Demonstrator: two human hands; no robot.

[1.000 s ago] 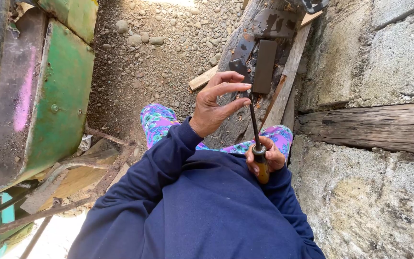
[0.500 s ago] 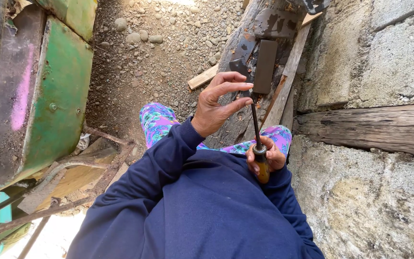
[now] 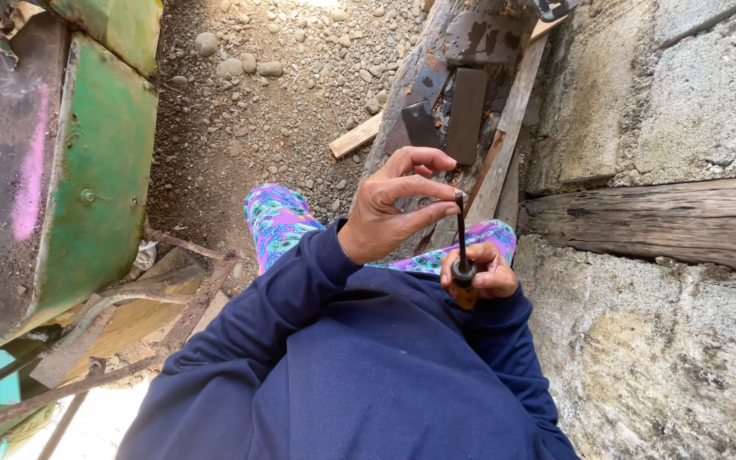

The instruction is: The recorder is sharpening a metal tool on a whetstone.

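A screwdriver [image 3: 462, 247] stands nearly upright in front of the person's lap, its dark metal shaft rising from a yellowish handle that is mostly hidden inside the right hand [image 3: 480, 274]. That hand is wrapped closed around the handle, fingers curled tight, knuckles toward the stone wall [image 3: 666, 102] on that side. The left hand [image 3: 395, 207] sits just beside and slightly above it, wrist bent, with the thumb and forefinger pressed together on the very tip of the shaft; the remaining fingers arch loosely over the top without touching the tool. Both arms come out of dark blue sleeves [image 3: 300, 290] that meet low in the view, below the screwdriver. Behind the tool, brightly patterned purple trousers [image 3: 276, 220] cover the knees. Further beyond the screwdriver lies a weathered plank [image 3: 504, 128] carrying flat dark metal pieces [image 3: 467, 115], with gravel ground [image 3: 266, 102] to the side of it. A thick old wooden beam [image 3: 666, 221] is set into the wall, near the screwdriver. Well apart from the tool, on the far side of the left arm, stands a green painted metal panel [image 3: 95, 179].
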